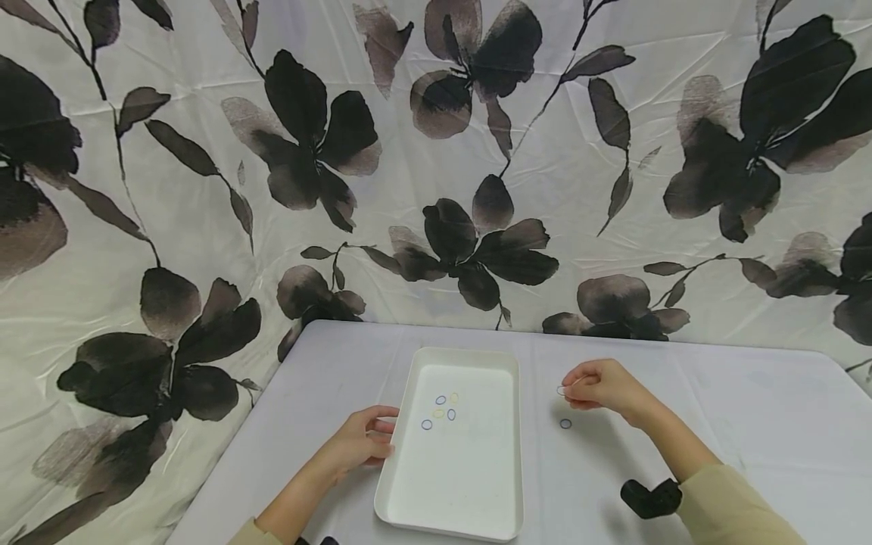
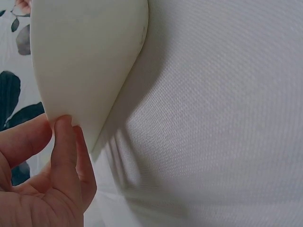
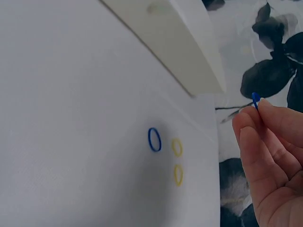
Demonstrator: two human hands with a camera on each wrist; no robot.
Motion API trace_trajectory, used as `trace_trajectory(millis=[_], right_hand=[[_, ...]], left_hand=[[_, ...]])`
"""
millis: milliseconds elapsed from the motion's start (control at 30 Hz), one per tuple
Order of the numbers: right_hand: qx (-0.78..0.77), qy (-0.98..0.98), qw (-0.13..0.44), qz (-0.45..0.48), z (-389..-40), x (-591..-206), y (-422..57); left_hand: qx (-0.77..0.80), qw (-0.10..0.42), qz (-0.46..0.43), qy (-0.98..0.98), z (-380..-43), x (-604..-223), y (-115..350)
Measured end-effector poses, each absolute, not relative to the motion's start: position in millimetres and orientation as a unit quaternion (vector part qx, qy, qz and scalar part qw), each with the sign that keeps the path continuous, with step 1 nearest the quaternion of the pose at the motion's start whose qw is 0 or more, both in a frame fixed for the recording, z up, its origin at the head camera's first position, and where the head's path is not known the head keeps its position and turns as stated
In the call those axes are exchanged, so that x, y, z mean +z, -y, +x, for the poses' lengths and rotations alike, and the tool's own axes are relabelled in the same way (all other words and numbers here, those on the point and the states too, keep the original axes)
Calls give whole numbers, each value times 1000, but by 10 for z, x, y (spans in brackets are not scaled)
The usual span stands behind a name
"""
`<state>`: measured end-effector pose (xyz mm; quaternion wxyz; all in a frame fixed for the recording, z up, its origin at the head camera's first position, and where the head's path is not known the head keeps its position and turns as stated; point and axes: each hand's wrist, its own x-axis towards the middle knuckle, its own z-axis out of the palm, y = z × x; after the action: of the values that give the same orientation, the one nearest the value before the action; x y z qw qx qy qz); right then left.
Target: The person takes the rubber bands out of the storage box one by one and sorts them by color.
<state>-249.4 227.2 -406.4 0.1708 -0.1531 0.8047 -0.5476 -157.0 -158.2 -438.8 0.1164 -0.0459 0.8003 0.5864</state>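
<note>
My right hand [image 1: 608, 390] pinches a small blue rubber band [image 3: 255, 100] between thumb and fingertips, raised over the table to the right of the white tray [image 1: 453, 492]. Below it a second blue rubber band [image 3: 154, 140] lies on the cloth. The right wrist view also shows two yellow rubber bands, one [image 3: 177, 147] above the other [image 3: 178, 175]. My left hand [image 1: 357, 443] grips the tray's left rim, thumb against the outer wall [image 2: 94, 61]. Inside the tray lie three blue bands, one of them near the left [image 1: 427, 425], and two faint yellow ones [image 1: 454, 397].
A white cloth [image 1: 749, 424] covers the table. Behind it hangs a curtain [image 1: 381, 159] with dark flowers. A black strap piece [image 1: 650, 499] sits at the right wrist, by a beige sleeve [image 1: 732, 507].
</note>
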Motion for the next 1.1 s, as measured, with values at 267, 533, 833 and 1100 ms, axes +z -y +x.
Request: trace_trajectory(millis=[267,533,833,1100], right_hand=[[-540,-814,166,-137,-2444,-4126,-2380],[-537,-820,161,-115,-2431,-4267,-2463],[-523,-831,165,-96,-2391,-4508,-2521],[-506,-843,159,-88,-2383,-4582,-2492]], left_hand=[[583,113,-55,-803,-1563,-4381,1580],[584,117,-45,-802,-1574,-4363,1586],[586,122,-43,-800,-1561,-4375,1590],[592,123,-45,-795,-1559,-4367,1591]])
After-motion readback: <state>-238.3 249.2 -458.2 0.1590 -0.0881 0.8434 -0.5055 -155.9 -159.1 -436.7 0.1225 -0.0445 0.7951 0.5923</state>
